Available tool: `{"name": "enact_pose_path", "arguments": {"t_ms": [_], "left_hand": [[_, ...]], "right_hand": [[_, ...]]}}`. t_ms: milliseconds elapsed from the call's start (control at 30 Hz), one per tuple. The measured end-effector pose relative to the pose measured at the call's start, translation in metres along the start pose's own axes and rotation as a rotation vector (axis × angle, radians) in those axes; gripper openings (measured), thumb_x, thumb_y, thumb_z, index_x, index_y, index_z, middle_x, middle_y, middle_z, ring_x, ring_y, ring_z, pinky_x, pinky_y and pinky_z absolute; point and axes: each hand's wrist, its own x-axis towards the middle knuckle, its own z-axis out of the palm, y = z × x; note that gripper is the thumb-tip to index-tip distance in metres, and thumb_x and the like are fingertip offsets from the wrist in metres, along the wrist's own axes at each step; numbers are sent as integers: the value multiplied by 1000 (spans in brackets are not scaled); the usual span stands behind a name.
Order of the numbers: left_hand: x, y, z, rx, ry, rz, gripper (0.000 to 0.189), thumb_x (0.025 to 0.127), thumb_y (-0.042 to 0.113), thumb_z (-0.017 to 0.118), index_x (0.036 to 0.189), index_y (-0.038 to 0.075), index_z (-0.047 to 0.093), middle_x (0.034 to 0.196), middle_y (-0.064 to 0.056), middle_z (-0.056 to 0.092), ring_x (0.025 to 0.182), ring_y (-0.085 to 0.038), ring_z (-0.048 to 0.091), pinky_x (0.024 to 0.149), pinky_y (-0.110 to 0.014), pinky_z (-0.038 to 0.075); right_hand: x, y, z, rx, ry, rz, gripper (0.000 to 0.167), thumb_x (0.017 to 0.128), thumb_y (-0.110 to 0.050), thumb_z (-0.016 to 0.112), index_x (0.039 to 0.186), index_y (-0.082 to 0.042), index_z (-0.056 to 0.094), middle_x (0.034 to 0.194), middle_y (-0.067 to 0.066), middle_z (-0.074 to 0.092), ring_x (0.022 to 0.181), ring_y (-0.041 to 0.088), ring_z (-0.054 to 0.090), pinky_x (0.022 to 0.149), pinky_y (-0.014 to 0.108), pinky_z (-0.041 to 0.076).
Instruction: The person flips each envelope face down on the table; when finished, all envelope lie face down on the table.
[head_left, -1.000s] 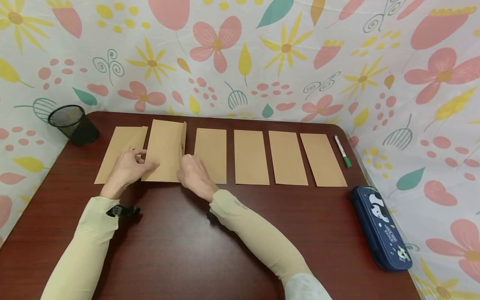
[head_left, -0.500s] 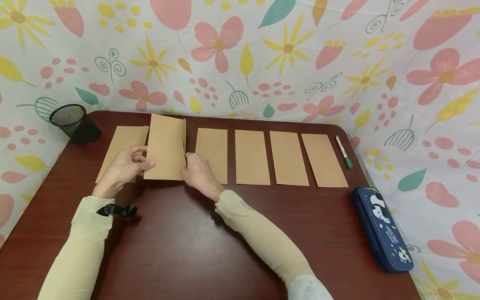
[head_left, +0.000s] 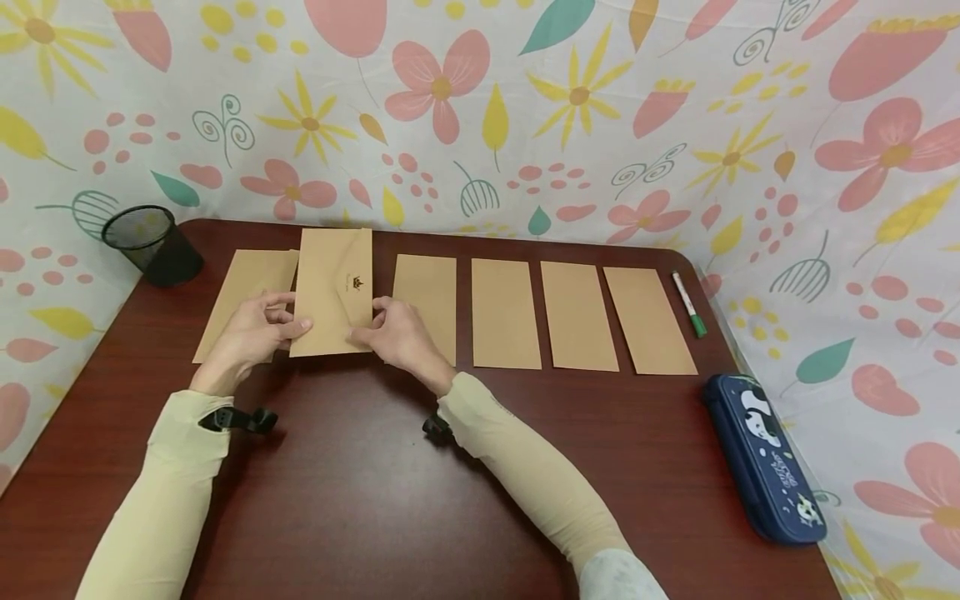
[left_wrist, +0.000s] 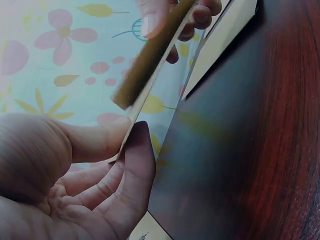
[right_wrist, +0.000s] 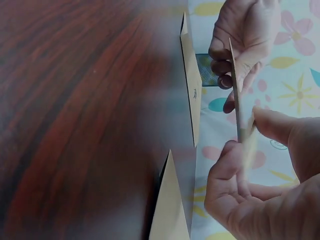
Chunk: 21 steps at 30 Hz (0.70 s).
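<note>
Both hands hold a kraft-paper envelope [head_left: 322,283], raised off the table, its pointed flap with a small crown print [head_left: 357,284] facing up. My left hand [head_left: 251,337] pinches the left edge between thumb and fingers. At the right edge my right hand [head_left: 405,333] pinches the paper, thumb on the flap side. In the left wrist view the envelope [left_wrist: 150,65] appears nearly edge-on, with the flap standing a little away from the body. The right wrist view also has the envelope [right_wrist: 237,95] edge-on between both hands.
Beneath the left hand lies another envelope [head_left: 258,271]. A row of several envelopes [head_left: 504,317] continues rightward. A green-capped marker [head_left: 687,304], a navy pencil case [head_left: 765,458] and a black mesh pen cup [head_left: 153,250] stand around the row. A floral cloth [head_left: 480,125] hangs behind the table.
The envelope has risen slightly. Its flap, which stood up along the right edge, now lies over the front with the crown print visible. The right thumb has moved onto the flap.
</note>
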Motion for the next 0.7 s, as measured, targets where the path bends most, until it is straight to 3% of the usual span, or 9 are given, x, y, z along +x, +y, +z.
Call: {"name": "enact_pose_path", "arguments": {"t_ms": [333, 567, 633, 700], "left_hand": [[1, -1, 3, 25, 6, -2, 70, 102, 19, 76, 158, -11, 45, 103, -4, 72, 67, 0, 68, 68, -21, 62], [-1, 0, 8, 74, -4, -17, 69, 103, 24, 77, 157, -8, 48, 112, -14, 73, 73, -2, 71, 74, -23, 62], [-3, 3, 10, 121, 20, 10, 68, 102, 25, 78, 156, -7, 51, 115, -18, 75, 79, -10, 76, 77, -27, 62], [-7, 8, 13, 177, 43, 63, 68, 101, 25, 79, 156, -5, 52, 120, -24, 75, 91, -22, 79, 92, -36, 61]], "right_hand": [[-2, 3, -1, 146, 10, -35, 65, 93, -18, 87, 149, -3, 57, 98, 2, 63, 60, 12, 58, 56, 23, 51], [-3, 3, -3, 351, -30, -74, 55, 93, -7, 82, 142, -7, 57, 91, 4, 68, 66, 14, 60, 62, 27, 53], [-4, 1, -4, 409, -47, -75, 54, 94, -6, 81, 142, -7, 56, 89, 4, 68, 65, 16, 61, 65, 30, 55], [-5, -2, -5, 445, -51, -79, 53, 94, -5, 80, 142, -7, 56, 89, 3, 67, 65, 16, 61, 69, 33, 57]]}}
